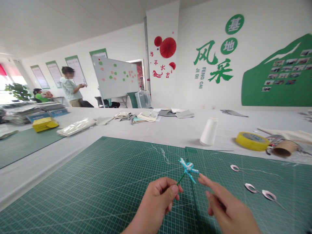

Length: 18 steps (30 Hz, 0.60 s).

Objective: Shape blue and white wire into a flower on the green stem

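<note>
A small light-blue flower [188,167] with narrow petals dotted in white stands on a thin green stem [180,179]. My left hand [162,197] pinches that stem between thumb and fingers, so the flower tilts up and to the right above the cutting mats. My right hand [225,204] is beside it, index finger stretched out to the tip of the right petal. Whether the fingertip touches the petal I cannot tell. The right thumb is apart from the index finger, and nothing shows between them.
Green cutting mats [102,182] cover the near table. Pink-and-white oval pieces on thin wires [269,195] lie at right. Behind are a white thread cone [209,131], yellow tape roll [252,141], cardboard tube [285,148] and cloth pieces [147,115]. A person [71,89] is in the background.
</note>
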### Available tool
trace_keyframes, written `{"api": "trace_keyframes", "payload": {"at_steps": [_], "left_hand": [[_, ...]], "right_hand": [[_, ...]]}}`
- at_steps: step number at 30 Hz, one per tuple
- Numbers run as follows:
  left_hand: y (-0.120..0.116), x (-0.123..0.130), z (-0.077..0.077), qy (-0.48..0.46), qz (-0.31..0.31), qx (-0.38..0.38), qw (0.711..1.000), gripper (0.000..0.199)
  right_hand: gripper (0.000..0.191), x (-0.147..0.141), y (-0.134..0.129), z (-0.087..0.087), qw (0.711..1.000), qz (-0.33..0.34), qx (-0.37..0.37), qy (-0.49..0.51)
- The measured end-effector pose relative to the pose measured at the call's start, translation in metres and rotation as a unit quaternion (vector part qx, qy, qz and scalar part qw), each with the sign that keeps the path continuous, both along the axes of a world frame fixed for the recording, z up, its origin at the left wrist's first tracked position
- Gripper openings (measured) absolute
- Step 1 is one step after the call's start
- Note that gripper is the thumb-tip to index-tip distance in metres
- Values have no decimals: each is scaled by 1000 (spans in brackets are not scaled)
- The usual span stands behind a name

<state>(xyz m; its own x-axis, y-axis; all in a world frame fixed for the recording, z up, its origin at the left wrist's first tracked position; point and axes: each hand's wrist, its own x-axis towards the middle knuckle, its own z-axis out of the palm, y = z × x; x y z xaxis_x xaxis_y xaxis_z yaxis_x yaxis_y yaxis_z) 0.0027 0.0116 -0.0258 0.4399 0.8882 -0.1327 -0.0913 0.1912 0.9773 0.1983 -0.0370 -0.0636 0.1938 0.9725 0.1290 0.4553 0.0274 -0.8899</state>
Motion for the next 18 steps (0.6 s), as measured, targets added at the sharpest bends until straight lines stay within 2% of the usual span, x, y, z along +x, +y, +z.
{"api": "trace_keyframes", "payload": {"at_steps": [1,3,5,7,10,14,18], "left_hand": [[0,1,-1,5,-1,9,1000,21],[0,3,-5,15,-10,30,999,21],[-1,7,-8,17,-21,51,998,20],[-4,10,-10,8,-24,58,998,18],[-8,13,-11,14,-20,68,997,15],[-8,13,-11,68,3,123,990,14],[-5,13,-12,29,-19,53,998,17]], "right_hand": [[43,-2,-1,1,998,14,-29,60],[47,-14,-3,6,974,64,-76,204],[51,-31,-4,11,940,94,-62,323],[54,-47,-4,13,913,120,-70,383],[39,-60,-3,11,919,89,-50,381],[41,-60,-2,9,931,42,-51,359],[46,-56,-3,11,939,22,-60,338]]}}
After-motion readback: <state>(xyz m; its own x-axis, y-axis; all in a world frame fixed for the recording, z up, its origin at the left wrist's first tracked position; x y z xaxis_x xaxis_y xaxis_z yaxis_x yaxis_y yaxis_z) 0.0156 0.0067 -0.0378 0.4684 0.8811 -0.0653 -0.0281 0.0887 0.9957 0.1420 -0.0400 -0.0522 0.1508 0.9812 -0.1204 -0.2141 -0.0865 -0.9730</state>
